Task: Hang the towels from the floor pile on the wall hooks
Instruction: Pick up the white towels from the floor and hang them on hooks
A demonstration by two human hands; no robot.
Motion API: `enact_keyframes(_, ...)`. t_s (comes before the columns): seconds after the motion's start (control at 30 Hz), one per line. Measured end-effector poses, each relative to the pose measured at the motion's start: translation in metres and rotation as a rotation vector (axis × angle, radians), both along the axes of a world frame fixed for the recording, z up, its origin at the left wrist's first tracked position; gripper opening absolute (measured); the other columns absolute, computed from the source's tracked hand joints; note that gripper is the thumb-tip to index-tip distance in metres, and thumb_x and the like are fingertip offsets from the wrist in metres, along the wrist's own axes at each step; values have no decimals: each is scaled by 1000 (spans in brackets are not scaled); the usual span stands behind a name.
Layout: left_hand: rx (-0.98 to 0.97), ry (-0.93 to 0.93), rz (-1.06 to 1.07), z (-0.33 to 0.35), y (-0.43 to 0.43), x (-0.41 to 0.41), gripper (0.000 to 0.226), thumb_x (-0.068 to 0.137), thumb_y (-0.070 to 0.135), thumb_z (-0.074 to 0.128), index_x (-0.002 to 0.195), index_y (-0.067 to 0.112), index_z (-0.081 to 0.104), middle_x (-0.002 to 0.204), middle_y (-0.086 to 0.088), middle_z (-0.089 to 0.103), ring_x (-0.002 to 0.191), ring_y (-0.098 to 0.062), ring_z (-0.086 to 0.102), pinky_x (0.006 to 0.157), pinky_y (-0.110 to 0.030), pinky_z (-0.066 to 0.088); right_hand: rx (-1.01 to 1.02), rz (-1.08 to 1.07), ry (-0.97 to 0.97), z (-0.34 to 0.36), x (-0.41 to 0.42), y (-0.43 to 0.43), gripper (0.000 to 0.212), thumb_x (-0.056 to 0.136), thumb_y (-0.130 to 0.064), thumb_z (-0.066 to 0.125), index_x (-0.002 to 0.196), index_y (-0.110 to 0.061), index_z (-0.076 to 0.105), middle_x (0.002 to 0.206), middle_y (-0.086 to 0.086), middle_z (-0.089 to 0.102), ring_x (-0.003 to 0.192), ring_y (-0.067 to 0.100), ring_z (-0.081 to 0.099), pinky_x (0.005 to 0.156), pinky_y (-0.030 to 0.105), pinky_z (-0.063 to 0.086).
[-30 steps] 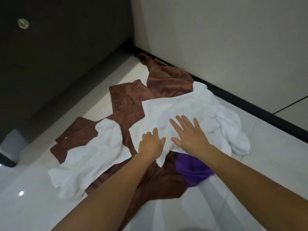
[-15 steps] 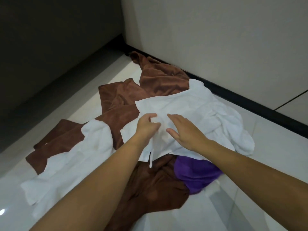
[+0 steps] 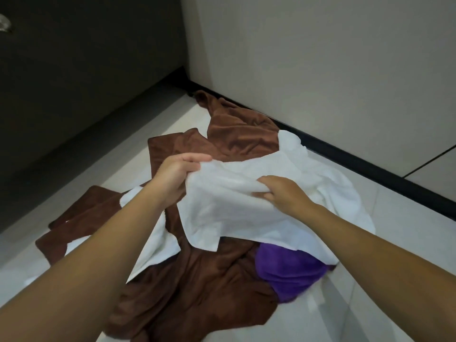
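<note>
Atop the pile, I am pinching the white towel's (image 3: 246, 208) soft, limp, probably light edge with left hand (image 3: 176, 175) and right hand (image 3: 280, 193).

head view: worn on the person's head | faces forward and down | close over floor (image 3: 407, 243) by wall corner (image 3: 195, 45)

- Floor (image 3: 407, 243): pale glossy tiles with thin grout lines, running into the corner.
- Light wall (image 3: 320, 70): plain off-white panels on the right, one dark seam at the far right.
- Skirting (image 3: 370, 166): black strip along the foot of the light wall.
- Dark wall (image 3: 86, 70): matt, at left; a small round metal fitting (image 3: 5, 24) at the upper left edge.
</note>
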State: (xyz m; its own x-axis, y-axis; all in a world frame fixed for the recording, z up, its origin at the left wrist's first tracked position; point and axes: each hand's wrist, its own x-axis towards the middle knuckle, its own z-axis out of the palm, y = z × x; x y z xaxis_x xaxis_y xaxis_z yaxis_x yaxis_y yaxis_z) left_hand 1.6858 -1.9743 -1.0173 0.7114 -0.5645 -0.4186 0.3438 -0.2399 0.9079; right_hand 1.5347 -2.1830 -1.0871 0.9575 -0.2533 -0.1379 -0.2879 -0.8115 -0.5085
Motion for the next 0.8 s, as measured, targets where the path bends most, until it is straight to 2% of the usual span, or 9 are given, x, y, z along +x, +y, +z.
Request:
enact_keyframes(0.13,606,-534,-140,-26,10,5,18,96,19,50,104,19,67,114,0,58,116,-24,53,91,-31,44,14,90,-94,3,5,23,32,89,-36,64,99,-5,65,96,8,67,87,25,60,79,35,46)
enact_keyframes(0.17,654,-667,-231,-29,12,4,21,96,27,53,111,21,65,123,-1,53,122,-25,46,98,-33,40,46,103,-115,5,9,30,34,88,-37,65,97,-5,65,93,7,67,84,23,60,77,34,46)
enact_keyframes(0.27,369,-645,-538,-24,7,-5,34,95,38,58,125,21,61,122,10,54,115,-7,47,94,-18,37,174,48,-174,14,22,45,34,86,-40,68,99,-9,65,93,3,67,82,17,59,76,27,46)
enact_keyframes(0.37,296,-706,-670,-26,-1,-14,26,90,38,64,92,12,67,78,8,59,70,-6,52,63,-17,38,323,-64,-205,28,28,47,24,87,-34,67,96,-12,66,94,0,66,85,13,58,78,21,45)
enact_keyframes(0.43,258,-710,-553,-30,0,-14,31,92,29,65,77,2,62,66,-1,54,60,-13,47,58,-26,37,405,-81,-158,34,25,40,28,93,-35,59,92,-8,66,93,5,66,86,17,59,81,28,48)
enact_keyframes(0.5,181,-657,-375,-25,1,-11,24,95,23,60,80,5,64,71,0,58,64,-13,51,60,-22,40,403,-64,-62,34,17,31,41,97,-42,49,90,-3,61,92,12,63,84,25,57,79,36,47)
enact_keyframes(0.6,133,-572,-3,-11,1,-2,22,99,25,52,88,12,66,82,3,61,78,-13,56,71,-28,46,318,-64,83,27,3,13,40,95,-50,49,79,-13,53,79,-2,56,73,14,53,71,29,42)
enact_keyframes(0.7,139,-444,371,-1,7,18,24,100,32,47,86,22,61,84,1,60,84,-20,58,80,-37,49,228,-86,160,19,-10,-3,37,92,-54,51,93,-18,59,93,-4,62,86,14,58,75,25,44)
enact_keyframes(0.8,289,-596,387,-11,15,34,23,101,35,45,100,16,59,94,-1,57,95,-26,57,86,-41,49,224,-136,122,17,-10,-4,36,92,-52,53,86,-17,59,86,-3,61,82,16,57,69,22,42)
